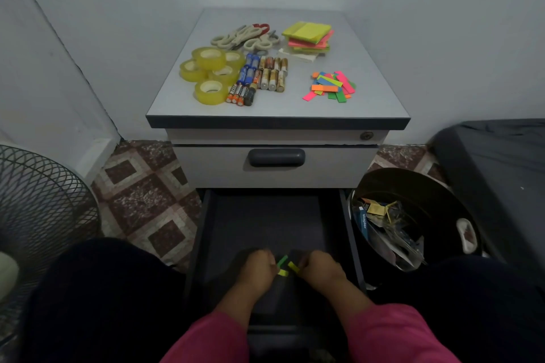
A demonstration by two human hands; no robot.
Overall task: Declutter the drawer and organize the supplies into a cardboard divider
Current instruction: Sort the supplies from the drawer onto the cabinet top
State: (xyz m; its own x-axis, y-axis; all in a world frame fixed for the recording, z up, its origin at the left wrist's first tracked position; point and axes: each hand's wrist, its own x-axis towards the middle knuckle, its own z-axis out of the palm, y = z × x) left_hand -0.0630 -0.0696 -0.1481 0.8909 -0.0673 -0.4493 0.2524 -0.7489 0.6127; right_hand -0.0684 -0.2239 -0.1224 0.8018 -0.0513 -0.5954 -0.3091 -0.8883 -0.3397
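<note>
Both hands are down in the open drawer [265, 224], close together near its front end. The left hand [259, 270] has its fingers curled in, pinching a green paper strip [282, 260] that pokes up and to the right out of its fingertips, with a yellow strip [283, 273] just below it at the same fingers. The right hand [320, 270] is curled too, pinching another yellow strip [293, 267] that sticks out to its left. The strips sit right in the narrow gap between the two hands, nearly touching each other. Whether the lower yellow strip is gripped or only lying under the fingers, I cannot tell.

Well beyond the hands, up on the cabinet top [277, 109], the sorted supplies lie in groups: a scatter of coloured strips [331, 85] far ahead and to the right, a stack of sticky notes [308, 37] behind that, batteries [262, 76] straight ahead, rolls of tape [211, 74] to the left of the batteries, and scissors [244, 37] at the back. Just right of the right hand, outside the drawer wall, stands a bin [413, 186] with wrappers in it. A fan [41, 206] sits far off to the left.
</note>
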